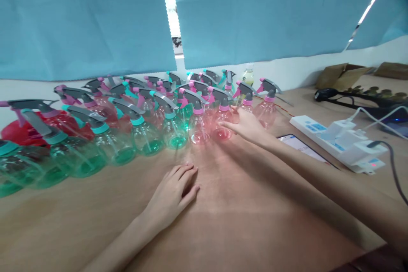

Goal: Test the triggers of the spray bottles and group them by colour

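Note:
My right hand (247,125) reaches to the front row and closes on the right side of a pink spray bottle (221,135), its thumb across the front. The bottle stands upright on the table and has a grey and pink trigger head. Just to its left is another pink spray bottle (200,129), followed by a green spray bottle (175,136) with a turquoise collar. My left hand (174,195) rests on the wooden table (223,221) nearer to me, thumb apart from lightly bent fingers, holding nothing.
Several more pink and green spray bottles (117,148) crowd the table to the left and back. On the right lie a phone (301,148) and a white power strip (338,142) with plugs and cables. Farther back are an open cardboard box (341,76) and a blue curtain (255,12).

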A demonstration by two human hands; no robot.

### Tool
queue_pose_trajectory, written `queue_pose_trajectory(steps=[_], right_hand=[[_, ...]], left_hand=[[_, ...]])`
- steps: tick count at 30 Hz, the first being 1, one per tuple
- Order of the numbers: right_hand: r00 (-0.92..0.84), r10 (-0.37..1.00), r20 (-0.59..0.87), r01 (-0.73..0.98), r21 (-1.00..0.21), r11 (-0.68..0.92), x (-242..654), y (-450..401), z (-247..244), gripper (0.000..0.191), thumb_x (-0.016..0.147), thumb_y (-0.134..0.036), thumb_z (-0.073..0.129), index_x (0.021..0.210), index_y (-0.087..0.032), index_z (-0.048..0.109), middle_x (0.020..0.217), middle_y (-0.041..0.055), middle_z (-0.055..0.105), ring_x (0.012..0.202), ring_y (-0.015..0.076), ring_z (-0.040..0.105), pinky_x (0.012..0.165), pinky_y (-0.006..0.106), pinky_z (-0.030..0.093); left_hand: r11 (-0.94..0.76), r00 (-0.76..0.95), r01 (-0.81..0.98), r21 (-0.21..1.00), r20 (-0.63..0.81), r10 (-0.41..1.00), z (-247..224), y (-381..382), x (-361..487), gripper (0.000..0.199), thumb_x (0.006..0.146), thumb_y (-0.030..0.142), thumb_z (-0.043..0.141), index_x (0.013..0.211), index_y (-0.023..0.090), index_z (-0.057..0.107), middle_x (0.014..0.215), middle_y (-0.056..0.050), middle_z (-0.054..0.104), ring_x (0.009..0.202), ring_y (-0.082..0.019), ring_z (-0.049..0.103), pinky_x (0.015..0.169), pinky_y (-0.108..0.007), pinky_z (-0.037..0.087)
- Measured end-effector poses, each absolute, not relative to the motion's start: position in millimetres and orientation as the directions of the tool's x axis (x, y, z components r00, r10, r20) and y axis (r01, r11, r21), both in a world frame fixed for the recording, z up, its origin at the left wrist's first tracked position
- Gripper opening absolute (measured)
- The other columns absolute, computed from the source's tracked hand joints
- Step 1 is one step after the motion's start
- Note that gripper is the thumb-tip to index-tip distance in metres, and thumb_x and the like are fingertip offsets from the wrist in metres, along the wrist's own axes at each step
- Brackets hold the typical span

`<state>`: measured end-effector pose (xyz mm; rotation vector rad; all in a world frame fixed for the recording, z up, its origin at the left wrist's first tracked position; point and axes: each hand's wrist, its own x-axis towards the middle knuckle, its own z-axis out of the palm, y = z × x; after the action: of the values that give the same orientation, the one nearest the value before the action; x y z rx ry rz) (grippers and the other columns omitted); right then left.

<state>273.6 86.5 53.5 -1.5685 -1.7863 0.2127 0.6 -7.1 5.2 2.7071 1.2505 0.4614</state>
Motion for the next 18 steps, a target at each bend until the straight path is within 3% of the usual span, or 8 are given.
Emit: queue_pose_trajectory(steps=[8,14,18], right_hand=[[0.027,0.924,0.383,0.8,-0.562,0.21,267,95,47,0.063,0.079,-0.043,0.068,0.13,-0.009,0.051,0.132,0.0187,0.058,0.119,0.0343,0.057,0.099,0.046,0.045],[-0.011,0.923,0.386,0.777,-0.577,0.251,281,58,42,0.065,0.079,-0.047,0.066,0.129,-0.011,0.048,0.134,0.0171,0.055,0.124,0.0308,0.052,0.103,0.046,0.042],[-0.085,0.917,0.389,0.782,-0.545,0.303,290,19,42,0.062,0.079,-0.055,0.064,0.128,-0.022,0.047,0.132,0.0106,0.057,0.117,0.0305,0.058,0.096,0.048,0.046]], left_hand=[[-0.633,0.592,0.713,0.301,0.225,0.774,6,-5,0,0.03,0.096,0.034,0.048,0.122,0.021,0.055,0.124,-0.009,0.061,0.122,-0.028,0.05,0.099,-0.045,0.044],[-0.587,0.541,0.688,0.426,0.238,0.807,7,-7,17,0.026,0.095,0.032,0.048,0.118,0.023,0.054,0.121,-0.008,0.059,0.113,-0.025,0.056,0.096,-0.043,0.046],[-0.537,0.477,0.626,0.566,0.266,0.837,2,-6,48,0.046,0.09,0.036,0.057,0.132,0.024,0.041,0.131,-0.01,0.052,0.121,-0.027,0.052,0.102,-0.048,0.042]])
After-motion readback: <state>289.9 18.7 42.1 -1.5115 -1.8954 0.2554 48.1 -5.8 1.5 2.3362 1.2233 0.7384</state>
